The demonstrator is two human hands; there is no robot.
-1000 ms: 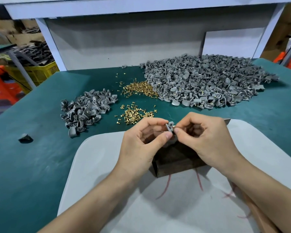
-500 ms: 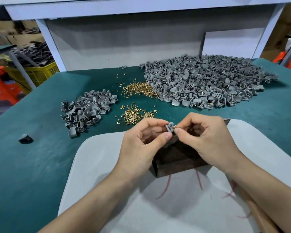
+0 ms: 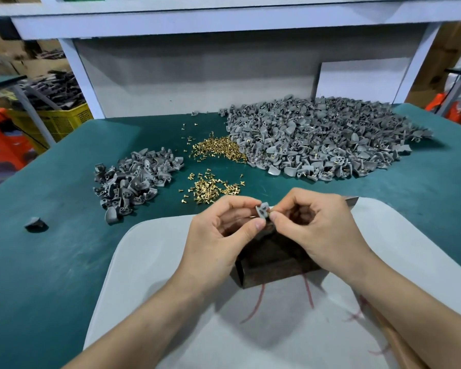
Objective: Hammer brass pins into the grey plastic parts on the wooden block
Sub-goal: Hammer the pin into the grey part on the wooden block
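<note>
My left hand [image 3: 218, 235] pinches a small grey plastic part [image 3: 262, 210] between thumb and forefinger, just above the dark wooden block [image 3: 274, 265]. My right hand [image 3: 320, 227] meets it from the right, its thumb and forefinger pinched at the part's side; a brass pin may be between them but it is too small to tell. Loose brass pins lie in a near pile [image 3: 210, 188] and a far pile [image 3: 218, 149]. A hammer's metal head [image 3: 351, 202] shows behind my right hand, its wooden handle [image 3: 399, 339] under my right forearm.
The block stands on a pale grey board [image 3: 155, 262] on the green table [image 3: 51, 249]. A big heap of grey parts [image 3: 322, 142] lies at the back right, a smaller heap [image 3: 133, 179] at the left, one stray part [image 3: 35, 223] far left. A white shelf frame rises behind.
Almost nothing moved: both hands stay together over the block, fingers shifting slightly on the grey part.
</note>
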